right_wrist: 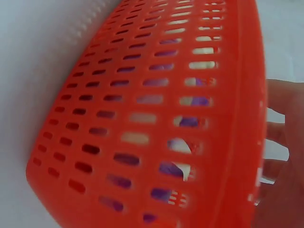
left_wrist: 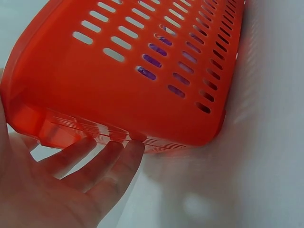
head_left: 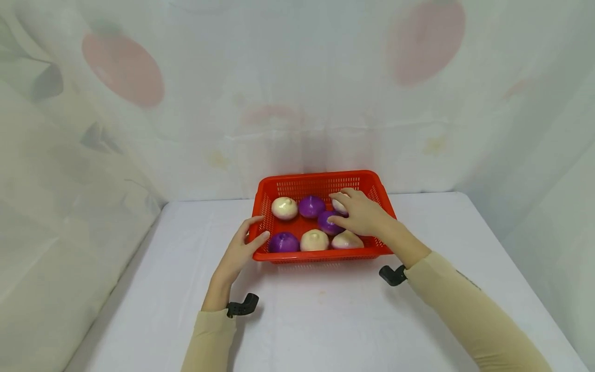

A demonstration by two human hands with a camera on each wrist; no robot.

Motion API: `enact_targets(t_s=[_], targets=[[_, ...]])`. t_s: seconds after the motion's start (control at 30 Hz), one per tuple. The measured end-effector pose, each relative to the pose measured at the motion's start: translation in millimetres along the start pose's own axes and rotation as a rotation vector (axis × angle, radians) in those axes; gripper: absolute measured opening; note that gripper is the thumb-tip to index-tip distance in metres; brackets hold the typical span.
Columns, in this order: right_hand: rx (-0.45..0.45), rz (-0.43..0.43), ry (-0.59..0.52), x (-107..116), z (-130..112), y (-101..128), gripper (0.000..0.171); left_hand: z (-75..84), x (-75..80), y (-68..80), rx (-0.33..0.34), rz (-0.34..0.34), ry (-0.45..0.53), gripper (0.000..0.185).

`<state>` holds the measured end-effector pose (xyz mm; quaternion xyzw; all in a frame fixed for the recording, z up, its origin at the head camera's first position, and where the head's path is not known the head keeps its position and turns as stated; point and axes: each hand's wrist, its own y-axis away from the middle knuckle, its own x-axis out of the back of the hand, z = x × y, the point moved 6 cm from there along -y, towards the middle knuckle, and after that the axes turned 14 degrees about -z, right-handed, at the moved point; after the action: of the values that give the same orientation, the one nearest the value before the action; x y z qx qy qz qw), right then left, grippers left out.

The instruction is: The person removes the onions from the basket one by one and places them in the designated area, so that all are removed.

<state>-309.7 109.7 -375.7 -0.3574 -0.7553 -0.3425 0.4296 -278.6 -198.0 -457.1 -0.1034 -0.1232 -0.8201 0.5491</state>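
Note:
A red plastic basket (head_left: 321, 254) with slotted walls holds several rounded, pointed turnips, some purple, some cream with purple undersides. My left hand (head_left: 239, 253) grips its left end, thumb over the rim; in the left wrist view, the fingers (left_wrist: 116, 175) touch the outside of the wall. My right hand (head_left: 364, 214) is over the basket's right part with thumb and fingers spread. Its thumb lies over a purple turnip (head_left: 324, 222) and its fingertips over a white turnip (head_left: 339, 207), which the hand partly covers. In the right wrist view, the basket wall hides the fingertips.
Inside the basket also lie a cream turnip (head_left: 284, 208) and a purple turnip (head_left: 312, 206) at the back, with a purple one (head_left: 284, 243) and cream ones (head_left: 314, 241) along the front. The basket stands on a white-covered table (head_left: 321, 320), before a patterned curtain (head_left: 307, 77).

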Motion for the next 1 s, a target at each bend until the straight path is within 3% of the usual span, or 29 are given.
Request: enact_targets(t_s=[0.5, 0.8, 1.0], targets=[[0.016, -0.078, -0.007, -23.4, -8.1, -27.8, 0.062, -1.3, 4.0, 4.6, 0.008, 0.031, -0.008, 0.064], [0.003, -0.082, 0.062, -34.1, -2.3, -37.4, 0.059, -0.7, -1.0, 3.8, 0.009, 0.023, 0.009, 0.062], [-0.024, -0.117, 0.047, -42.3, 1.7, -41.1, 0.06, -0.8, -4.2, 4.3, 0.008, 0.025, 0.007, 0.062]])
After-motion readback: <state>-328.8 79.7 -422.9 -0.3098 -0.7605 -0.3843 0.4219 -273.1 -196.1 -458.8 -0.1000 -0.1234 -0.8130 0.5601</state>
